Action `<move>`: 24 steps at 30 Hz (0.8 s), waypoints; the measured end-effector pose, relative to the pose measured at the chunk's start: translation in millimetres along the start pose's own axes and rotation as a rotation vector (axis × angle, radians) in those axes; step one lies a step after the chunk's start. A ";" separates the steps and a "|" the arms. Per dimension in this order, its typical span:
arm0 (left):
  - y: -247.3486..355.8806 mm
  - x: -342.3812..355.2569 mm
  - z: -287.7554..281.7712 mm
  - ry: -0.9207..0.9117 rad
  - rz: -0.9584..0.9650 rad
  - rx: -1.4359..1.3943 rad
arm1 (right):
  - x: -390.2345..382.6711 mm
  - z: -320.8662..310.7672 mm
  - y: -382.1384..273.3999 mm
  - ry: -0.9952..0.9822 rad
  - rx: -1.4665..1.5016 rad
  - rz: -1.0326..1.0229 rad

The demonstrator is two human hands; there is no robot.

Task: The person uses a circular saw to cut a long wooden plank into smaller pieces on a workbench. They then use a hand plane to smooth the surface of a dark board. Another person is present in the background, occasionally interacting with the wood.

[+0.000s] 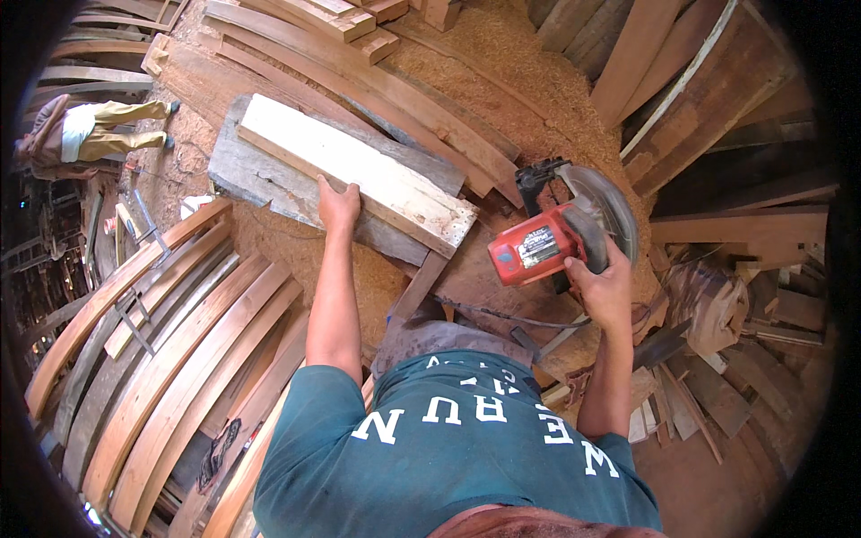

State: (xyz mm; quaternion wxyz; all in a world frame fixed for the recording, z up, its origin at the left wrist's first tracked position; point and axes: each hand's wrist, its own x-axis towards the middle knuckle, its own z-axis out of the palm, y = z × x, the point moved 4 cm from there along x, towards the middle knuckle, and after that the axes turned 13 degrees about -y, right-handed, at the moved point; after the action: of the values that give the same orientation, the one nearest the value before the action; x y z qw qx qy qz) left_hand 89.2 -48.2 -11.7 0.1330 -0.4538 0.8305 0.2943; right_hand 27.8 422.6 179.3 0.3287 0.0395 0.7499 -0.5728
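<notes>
A thick wooden beam (359, 166) with a pale top face lies slantwise on a weathered grey plank (269, 193). My left hand (340, 203) grips the beam's near long edge, about halfway along. To the right, my right hand (603, 280) is closed round the rear handle of a red circular saw (538, 247). The saw is apart from the beam, off its right end, with its rounded guard on the far right side. The blade's edge cannot be made out. A dark power cord (507, 316) runs below the saw, close to my body.
Curved timber pieces (193, 345) are stacked at the left, with clamps (134, 323) on them. Long boards (386, 85) lie beyond the beam on sawdust. Broad planks (708, 99) lean at the right above offcuts (717, 386). Another person (90, 134) stands at the far left.
</notes>
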 end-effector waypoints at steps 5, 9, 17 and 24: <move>3.0 -3.3 -0.5 0.005 -0.009 0.004 | 4.3 6.3 -5.8 -0.023 -0.133 -0.071; 0.9 -0.7 -0.3 0.017 0.009 0.010 | 7.7 14.9 -5.7 -0.064 -0.124 -0.063; 7.9 1.7 1.3 0.000 0.025 0.009 | 12.6 34.2 1.1 -0.153 -0.277 -0.084; 10.9 3.2 3.2 0.011 0.027 0.010 | 11.1 76.5 11.3 -0.245 -0.394 -0.093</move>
State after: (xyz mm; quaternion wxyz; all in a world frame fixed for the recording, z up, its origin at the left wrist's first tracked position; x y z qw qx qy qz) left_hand 78.3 -43.8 -11.8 0.1267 -0.4434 0.8389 0.2892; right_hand 58.3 355.2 154.1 0.3919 -0.1297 0.8027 -0.4305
